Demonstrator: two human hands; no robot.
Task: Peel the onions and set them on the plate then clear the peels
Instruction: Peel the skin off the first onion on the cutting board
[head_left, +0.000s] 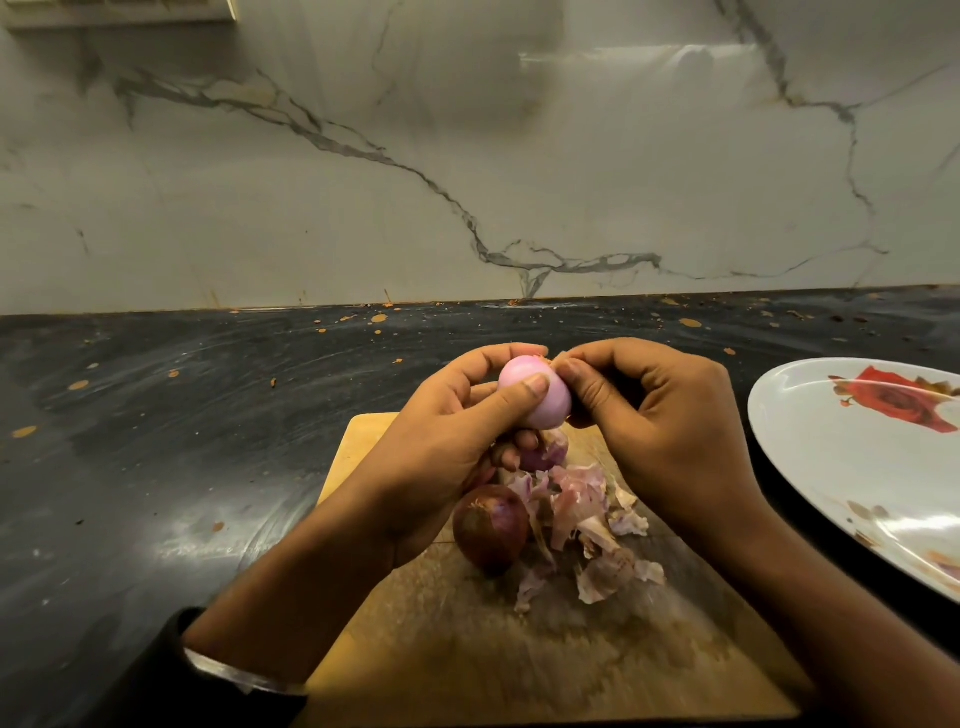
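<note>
Centrally, a peeled onion (535, 397), pale pink and smooth, is held in the air above the far end of the board (519, 649). Left hand (441, 441) grips it: thumb lies across the near face, index finger curls over the top, lower fingers curl underneath. Right hand (654, 415) is at the onion's right side, fingers curled, thumb and fingertips pinching at the top right edge of the onion; whether a scrap of skin is between them cannot be told.

Unpeeled onion (491, 527), dark red-brown skin, sits on the board just below the left hand. A second purple piece (545, 454) shows directly under the held onion, partly hidden by the left fingers; whether it is an onion or a peel cannot be told.

Peels (587, 525), pale pink and papery, lie in a loose pile on the board, touching the right side of the unpeeled onion and spreading toward the near right.

Board is wooden, lying on a dark countertop (156, 441) marked with orange specks.

Plate (831, 467), white with a red rose print, lies on the countertop to the right of the board, cut off by the frame edge. No onion on its visible part.

Marble-patterned wall (467, 156) stands behind the countertop. Dark sleeve (171, 675) covers the left forearm.
</note>
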